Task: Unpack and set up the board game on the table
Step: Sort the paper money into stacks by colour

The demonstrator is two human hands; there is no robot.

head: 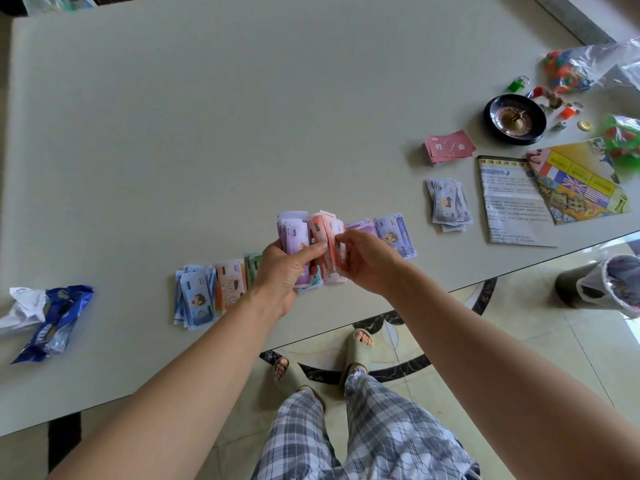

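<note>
You are gripping a bundle of play-money notes (294,233) in your left hand (285,271), thumb curled across the purple ones. Your right hand (367,263) is pinching the red notes (327,228) at the bundle's right edge. They are standing on end, long axis pointing away from you, just above the row of sorted piles along the table's (242,116) near edge. The blue pile (194,296) is lying far left, the orange pile (231,282) beside it, the purple pile (394,233) nearer your right hand. At far right, a clear plastic bag (602,60) is holding coloured plastic pieces (562,72).
</note>
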